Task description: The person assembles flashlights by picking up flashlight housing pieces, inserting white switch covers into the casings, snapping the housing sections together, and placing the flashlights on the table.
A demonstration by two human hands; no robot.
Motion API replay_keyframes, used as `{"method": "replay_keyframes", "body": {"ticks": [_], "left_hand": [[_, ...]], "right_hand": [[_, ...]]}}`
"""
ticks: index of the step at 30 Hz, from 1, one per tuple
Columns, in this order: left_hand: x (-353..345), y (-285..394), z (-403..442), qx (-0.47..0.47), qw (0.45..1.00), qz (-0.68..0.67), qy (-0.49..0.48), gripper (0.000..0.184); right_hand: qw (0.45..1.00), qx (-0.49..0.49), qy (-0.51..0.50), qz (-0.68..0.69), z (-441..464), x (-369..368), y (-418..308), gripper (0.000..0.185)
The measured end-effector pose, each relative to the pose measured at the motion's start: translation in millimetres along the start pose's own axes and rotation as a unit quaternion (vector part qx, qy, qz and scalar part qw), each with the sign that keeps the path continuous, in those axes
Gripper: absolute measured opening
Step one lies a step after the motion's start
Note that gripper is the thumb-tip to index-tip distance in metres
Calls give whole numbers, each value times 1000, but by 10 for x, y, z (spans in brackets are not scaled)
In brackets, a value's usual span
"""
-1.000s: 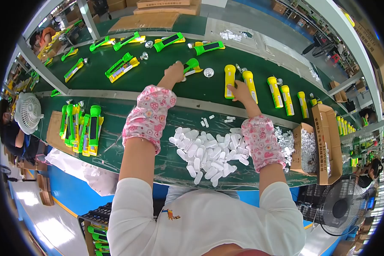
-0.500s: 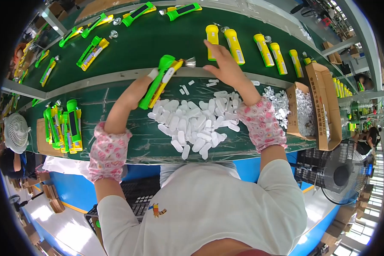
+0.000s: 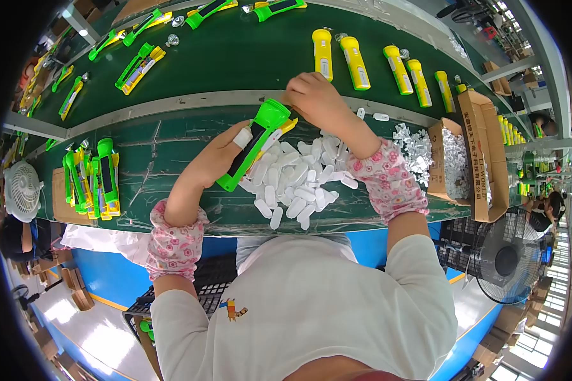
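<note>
The left grip (image 3: 219, 155) is wrapped around a green-and-yellow flashlight (image 3: 251, 151), tilted over the worktop (image 3: 143, 155) with its wide head toward the right grip (image 3: 318, 105). The right grip's fingers curl just beside that head; I cannot tell whether they pinch anything. White caps (image 3: 299, 178) lie heaped just beside the left grip. The flashlight is probably light, stiff, slightly slippery plastic, its halves perhaps loose, so best held around the slim middle, squeezing both together.
</note>
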State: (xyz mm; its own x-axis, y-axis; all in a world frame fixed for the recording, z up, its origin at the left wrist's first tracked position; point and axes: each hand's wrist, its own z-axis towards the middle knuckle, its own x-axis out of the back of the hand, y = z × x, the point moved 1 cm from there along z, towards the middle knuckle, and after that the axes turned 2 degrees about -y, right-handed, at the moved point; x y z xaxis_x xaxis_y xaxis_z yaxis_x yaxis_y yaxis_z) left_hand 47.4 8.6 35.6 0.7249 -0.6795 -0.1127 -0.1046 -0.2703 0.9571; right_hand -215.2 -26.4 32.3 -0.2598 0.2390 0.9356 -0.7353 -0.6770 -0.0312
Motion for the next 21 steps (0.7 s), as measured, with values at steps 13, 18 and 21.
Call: {"method": "replay_keyframes", "body": {"ticks": [13, 18, 21], "left_hand": [[-207, -183, 682, -3, 916, -400, 34, 44], [-377, -185, 853, -86, 854, -513, -33, 58], [-370, -347, 873, -60, 845, -531, -4, 51]], "right_hand": [[923, -342, -110, 138, -1194, 7, -214, 27], [891, -379, -116, 221, -1290, -91, -166, 25], [895, -340, -96, 273, -1220, 114, -206, 23]]}}
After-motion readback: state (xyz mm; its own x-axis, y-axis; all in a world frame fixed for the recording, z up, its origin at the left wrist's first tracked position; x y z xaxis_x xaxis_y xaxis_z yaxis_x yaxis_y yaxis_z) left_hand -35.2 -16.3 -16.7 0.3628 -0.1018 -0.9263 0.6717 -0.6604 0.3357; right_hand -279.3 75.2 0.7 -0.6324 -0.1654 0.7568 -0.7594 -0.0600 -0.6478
